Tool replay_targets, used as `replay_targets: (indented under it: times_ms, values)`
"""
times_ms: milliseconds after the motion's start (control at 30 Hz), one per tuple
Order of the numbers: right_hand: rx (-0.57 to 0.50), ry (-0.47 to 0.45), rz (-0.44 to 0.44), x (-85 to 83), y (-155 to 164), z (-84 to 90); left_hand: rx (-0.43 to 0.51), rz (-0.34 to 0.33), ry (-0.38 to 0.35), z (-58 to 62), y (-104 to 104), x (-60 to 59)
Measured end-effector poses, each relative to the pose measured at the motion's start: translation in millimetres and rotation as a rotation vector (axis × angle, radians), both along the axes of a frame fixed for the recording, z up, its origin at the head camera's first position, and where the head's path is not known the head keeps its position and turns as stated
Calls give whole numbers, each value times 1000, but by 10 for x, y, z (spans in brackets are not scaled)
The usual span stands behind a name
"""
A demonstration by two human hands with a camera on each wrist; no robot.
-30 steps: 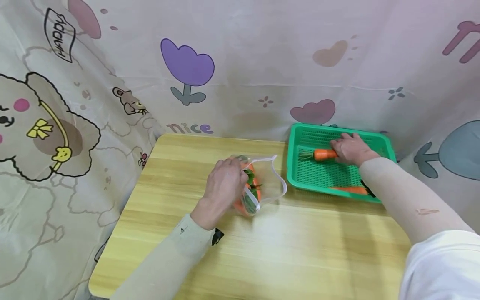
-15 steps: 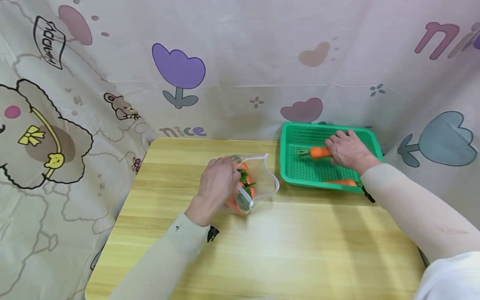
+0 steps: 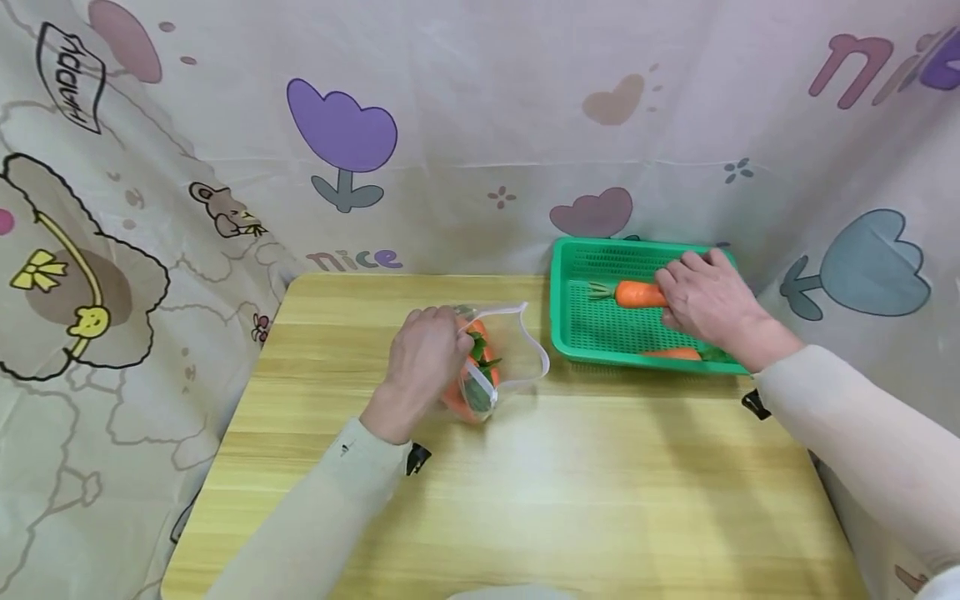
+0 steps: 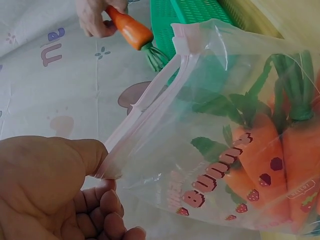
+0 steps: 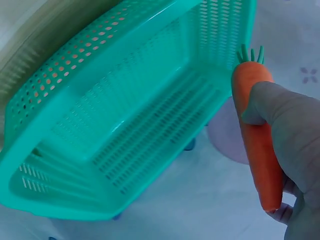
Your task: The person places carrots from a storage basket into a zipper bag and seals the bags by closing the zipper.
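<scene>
With thumb and forefinger, my left hand [image 3: 423, 350] pinches the zip edge of a clear plastic zip bag [image 4: 160, 187]. Several orange carrots [image 4: 260, 150] with green tops lie inside the bag, seen through its printed side. My right hand [image 3: 708, 296] grips a carrot [image 3: 637, 294] by its body, its short green stems pointing left, over the green plastic basket [image 3: 557, 304]. In the right wrist view the thumb presses along this carrot [image 5: 252, 135]. Another carrot [image 3: 673, 354] lies by the basket's front wall, partly hidden by it.
Basket and bag both stand on a light wooden table [image 3: 600, 500], the basket at the back right. A printed curtain [image 3: 465, 108] hangs behind the table and along its sides. A pale rounded edge [image 3: 513, 592] shows at the bottom of the head view.
My right hand has lifted the carrot a little from the basket floor. The left hand keeps its pinch on the bag. The whole head view has shifted, so things appear further left.
</scene>
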State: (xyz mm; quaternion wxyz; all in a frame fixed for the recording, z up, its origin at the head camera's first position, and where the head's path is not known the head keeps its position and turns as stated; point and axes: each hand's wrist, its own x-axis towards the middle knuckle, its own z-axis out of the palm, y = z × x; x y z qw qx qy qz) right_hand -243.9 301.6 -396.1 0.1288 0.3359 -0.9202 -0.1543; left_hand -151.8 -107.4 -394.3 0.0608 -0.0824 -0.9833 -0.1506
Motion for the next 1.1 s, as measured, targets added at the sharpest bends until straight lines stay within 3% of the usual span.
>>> replay_targets:
  times_ms: [267, 433, 600, 800, 967, 1100]
  values:
    - [-128, 87, 133, 187, -162, 206, 18, 10, 4, 38, -3, -37]
    - [-251, 80, 225, 409, -397, 342, 31, 20, 3, 46, 5, -35]
    - [-283, 47, 260, 631, -652, 399, 36, 21, 12, 42, 13, -31]
    - [-264, 28, 277, 748, -1010, 262, 47, 31, -13, 37, 46, -22]
    - [-230, 28, 222, 711, -1330, 71, 59, 26, -36, 32, 93, -12]
    - [-253, 82, 215, 653, -1512, -60, 52, 21, -36, 31, 120, -5]
